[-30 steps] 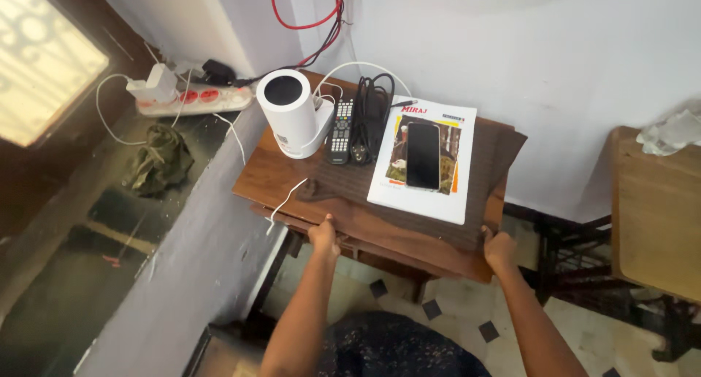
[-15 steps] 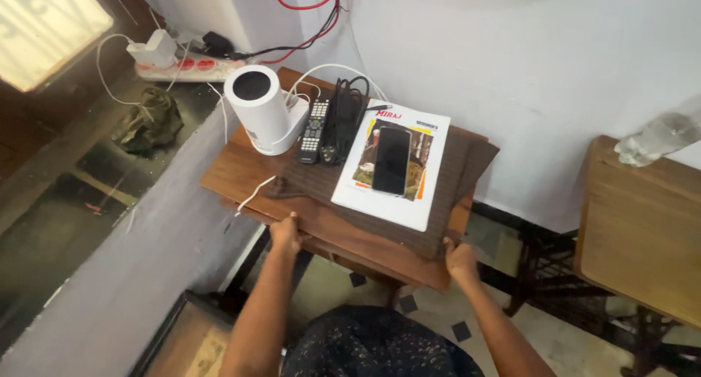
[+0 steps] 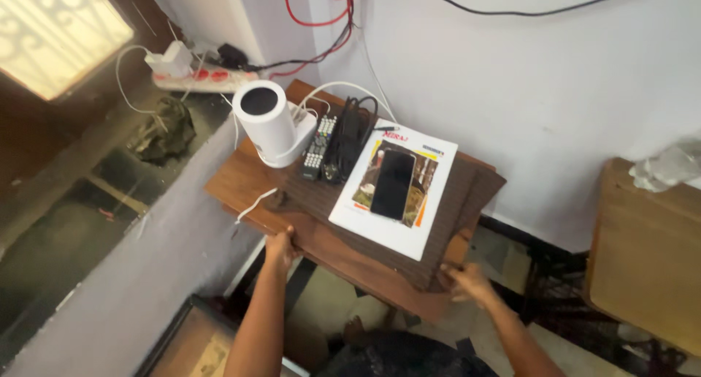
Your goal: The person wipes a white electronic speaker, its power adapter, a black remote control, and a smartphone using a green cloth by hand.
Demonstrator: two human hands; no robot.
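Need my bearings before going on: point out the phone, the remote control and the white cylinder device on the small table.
phone [image 3: 393, 184], head view, middle of its dark screen.
remote control [image 3: 318, 144], head view, on its button pad.
white cylinder device [image 3: 269, 123], head view, on its white side wall below the dark top.

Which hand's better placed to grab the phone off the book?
Probably the right. The right hand grips the table's near corner, just below the book where the phone lies. The left hand holds the front edge further off, nearer the loose white cable.
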